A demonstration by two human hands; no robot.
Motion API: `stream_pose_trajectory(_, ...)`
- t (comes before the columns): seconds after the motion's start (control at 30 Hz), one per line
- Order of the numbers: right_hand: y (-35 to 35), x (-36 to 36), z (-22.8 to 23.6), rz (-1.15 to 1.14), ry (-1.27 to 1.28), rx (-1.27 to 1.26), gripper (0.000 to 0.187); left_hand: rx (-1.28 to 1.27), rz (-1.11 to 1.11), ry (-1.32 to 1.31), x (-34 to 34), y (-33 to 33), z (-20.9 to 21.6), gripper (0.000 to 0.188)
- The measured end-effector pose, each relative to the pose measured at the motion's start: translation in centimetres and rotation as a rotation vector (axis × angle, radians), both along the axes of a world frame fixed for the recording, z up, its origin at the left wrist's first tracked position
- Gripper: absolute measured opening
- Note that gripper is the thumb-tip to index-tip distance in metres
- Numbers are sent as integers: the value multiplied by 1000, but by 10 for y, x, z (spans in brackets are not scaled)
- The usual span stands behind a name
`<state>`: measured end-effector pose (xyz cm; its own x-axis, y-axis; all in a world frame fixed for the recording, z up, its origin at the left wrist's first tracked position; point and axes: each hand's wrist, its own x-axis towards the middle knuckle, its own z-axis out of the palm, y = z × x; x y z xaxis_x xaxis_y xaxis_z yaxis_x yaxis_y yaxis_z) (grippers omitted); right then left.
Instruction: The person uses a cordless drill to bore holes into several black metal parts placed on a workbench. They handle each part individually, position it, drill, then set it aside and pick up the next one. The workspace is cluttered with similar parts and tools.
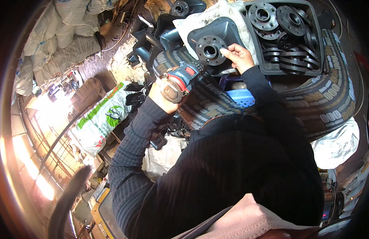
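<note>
My left hand (161,98) grips a blue-and-red power drill (188,74), chuck near a dark, round metal flange (210,41). Flange sits on a dark tapered housing (229,30); my right hand (240,58) pinches its right edge. Rightmost: grey rectangular bin (289,73).

Left arm (130,157): dark ribbed sleeve, elbow bent, forearm angled forward and inward
Left hand (161,98): bare, closed in a grip, fingers mostly hidden
Right arm (266,89): dark sleeve, reaching forward
Right hand (242,59): bare, farther forward than the left, pointing leftward, thumb and forefinger close together
</note>
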<state>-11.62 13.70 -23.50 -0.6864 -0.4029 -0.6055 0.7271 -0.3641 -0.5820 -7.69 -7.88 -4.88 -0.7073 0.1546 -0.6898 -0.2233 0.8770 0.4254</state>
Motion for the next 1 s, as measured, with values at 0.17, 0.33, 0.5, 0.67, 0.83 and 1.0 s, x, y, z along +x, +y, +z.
stream_pose_trajectory(0.17, -1, -2, 1, 25, 56, 27, 15, -34, -172, 156, -4, 4, 1, 36)
stream_pose_trajectory(0.33, -4, -2, -18, 65, 203, 185, 26, -67, -77, 217, 2, 14, 13, 39)
stream_pose_trajectory(0.5, 18, -9, 5, -252, -78, -44, 26, -10, 65, 260, 35, 44, 37, 40)
stream_pose_trajectory(0.67, 45, 3, 43, -369, -238, -717, 62, 99, -67, 407, 59, 79, 57, 49)
stream_pose_trajectory(0.83, 39, 12, 48, -403, -263, -843, 65, 195, -41, 518, 67, 99, 54, 40)
stream_pose_trajectory(1.0, 36, 16, 62, -372, -247, -800, 64, 161, -73, 514, 70, 102, 51, 42)
